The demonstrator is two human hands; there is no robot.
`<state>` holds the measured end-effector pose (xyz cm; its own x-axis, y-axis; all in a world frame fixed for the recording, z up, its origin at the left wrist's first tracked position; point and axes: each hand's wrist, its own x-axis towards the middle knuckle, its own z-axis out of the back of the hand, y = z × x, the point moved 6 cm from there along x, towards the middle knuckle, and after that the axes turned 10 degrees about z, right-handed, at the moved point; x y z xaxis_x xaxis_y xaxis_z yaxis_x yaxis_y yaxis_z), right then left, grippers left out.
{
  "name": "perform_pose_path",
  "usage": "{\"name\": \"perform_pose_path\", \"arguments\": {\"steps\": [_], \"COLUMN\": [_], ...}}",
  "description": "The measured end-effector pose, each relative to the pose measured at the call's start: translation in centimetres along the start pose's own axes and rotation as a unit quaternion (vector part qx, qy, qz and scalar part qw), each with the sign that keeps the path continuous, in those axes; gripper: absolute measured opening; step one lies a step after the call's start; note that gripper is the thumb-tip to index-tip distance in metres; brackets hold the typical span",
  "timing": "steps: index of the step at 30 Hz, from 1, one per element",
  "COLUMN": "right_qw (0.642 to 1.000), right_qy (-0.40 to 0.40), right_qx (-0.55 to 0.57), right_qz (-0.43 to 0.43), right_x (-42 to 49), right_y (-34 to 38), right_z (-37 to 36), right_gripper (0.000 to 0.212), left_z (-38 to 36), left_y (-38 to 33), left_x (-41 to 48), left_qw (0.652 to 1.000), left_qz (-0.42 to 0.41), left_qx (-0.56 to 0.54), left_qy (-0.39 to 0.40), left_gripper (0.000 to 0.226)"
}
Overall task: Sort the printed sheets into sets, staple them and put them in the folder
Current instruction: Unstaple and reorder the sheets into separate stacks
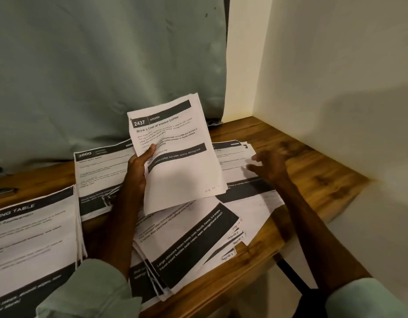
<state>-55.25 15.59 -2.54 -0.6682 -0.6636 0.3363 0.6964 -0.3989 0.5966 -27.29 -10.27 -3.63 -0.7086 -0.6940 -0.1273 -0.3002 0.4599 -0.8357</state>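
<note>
My left hand grips a thin set of printed sheets by its left edge and holds it tilted above the table; the top page reads "2437 Kitchen, Brew a Cup of Instant Coffee". My right hand is blurred, fingers spread, over the far right pile of sheets; whether it touches the pile I cannot tell. More printed sheets lie on the wooden table: a pile headed "3800", a large stack at the near left, and a fanned stack in the middle front. No stapler or folder shows.
A grey-green curtain hangs behind the table. A cream wall closes in the right side and back corner. The table's front right edge runs diagonally, with a dark leg below it.
</note>
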Motion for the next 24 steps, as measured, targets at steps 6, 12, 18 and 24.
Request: {"name": "perform_pose_path", "arguments": {"steps": [6, 12, 18, 24], "right_qw": [0.992, 0.989, 0.993, 0.993], "right_qy": [0.095, 0.092, 0.061, -0.05], "right_qx": [-0.042, -0.07, -0.02, 0.049], "right_qz": [-0.068, -0.09, -0.098, -0.1], "right_x": [0.8, 2.3, 2.3, 0.8], "right_y": [-3.3, -4.5, -5.0, -5.7], "right_z": [1.3, 0.0, 0.2, 0.7], "right_gripper": [0.045, 0.085, 0.044, 0.029], "left_z": [0.2, 0.2, 0.3, 0.6], "left_y": [0.7, 0.8, 0.8, 0.8], "left_x": [0.8, 0.7, 0.8, 1.2], "left_qw": [0.998, 0.997, 0.997, 0.998], "left_qz": [0.005, 0.009, 0.022, 0.031], "left_qx": [0.046, 0.063, 0.042, 0.024], "left_qy": [-0.035, -0.043, -0.053, -0.053], "left_gripper": [0.044, 0.042, 0.046, 0.047]}}
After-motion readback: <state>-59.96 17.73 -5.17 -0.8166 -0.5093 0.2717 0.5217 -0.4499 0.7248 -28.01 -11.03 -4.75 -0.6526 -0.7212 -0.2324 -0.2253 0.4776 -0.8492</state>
